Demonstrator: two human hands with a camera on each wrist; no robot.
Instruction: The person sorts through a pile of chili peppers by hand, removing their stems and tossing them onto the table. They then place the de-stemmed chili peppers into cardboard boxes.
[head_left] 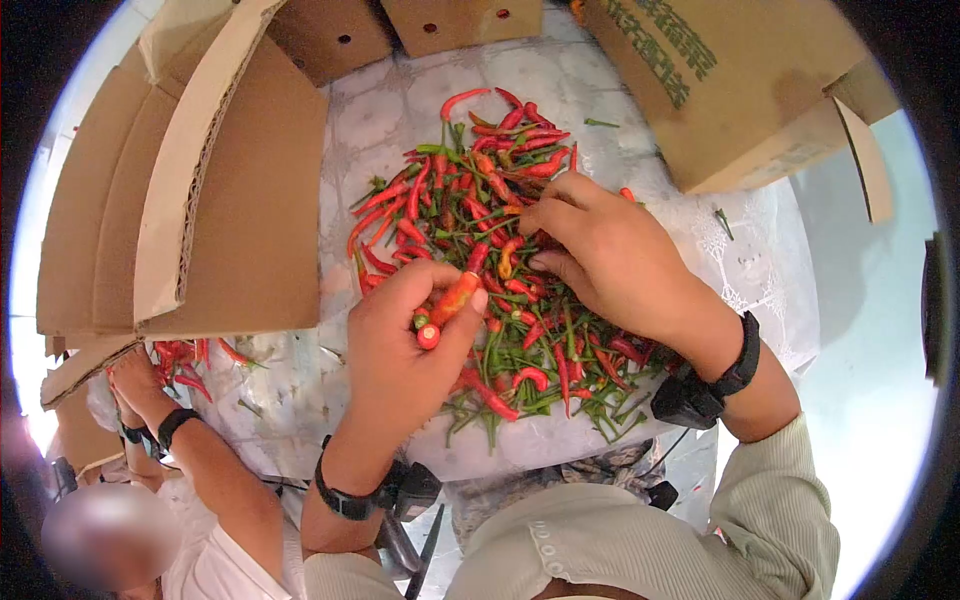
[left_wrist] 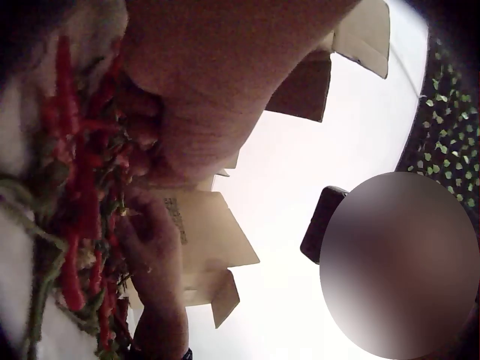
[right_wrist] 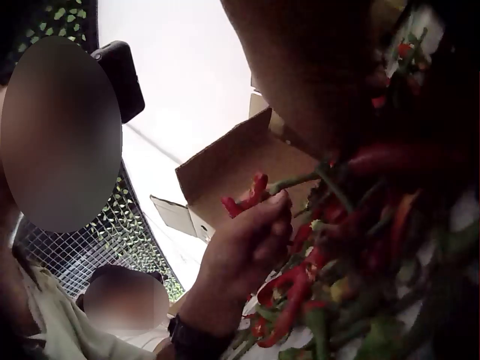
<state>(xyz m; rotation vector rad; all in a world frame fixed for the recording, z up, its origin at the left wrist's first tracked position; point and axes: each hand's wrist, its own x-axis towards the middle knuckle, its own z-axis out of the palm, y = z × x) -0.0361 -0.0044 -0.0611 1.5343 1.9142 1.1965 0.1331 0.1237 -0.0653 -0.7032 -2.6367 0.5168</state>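
A pile of red chillies (head_left: 530, 375) with green stems lies on a pale patterned table cover. My left hand (head_left: 405, 335), at the pile's near left side, curls its fingers round a few red chillies (head_left: 455, 298), cut ends showing. In the right wrist view the left hand (right_wrist: 244, 244) appears beyond the pile, with red pieces above its fingers. My right hand (head_left: 620, 255) reaches over the pile's right side, its fingers bent down at the chillies; whether it pinches one is hidden. The left wrist view shows the right hand (left_wrist: 156, 244) against the heap.
Open cardboard boxes stand at left (head_left: 255, 200) and back right (head_left: 720, 90), with more boxes (head_left: 460, 25) at the back. Another person's arm (head_left: 215, 465) reaches to chillies (head_left: 185, 365) at the lower left. Loose stems (head_left: 724, 222) lie right of the pile.
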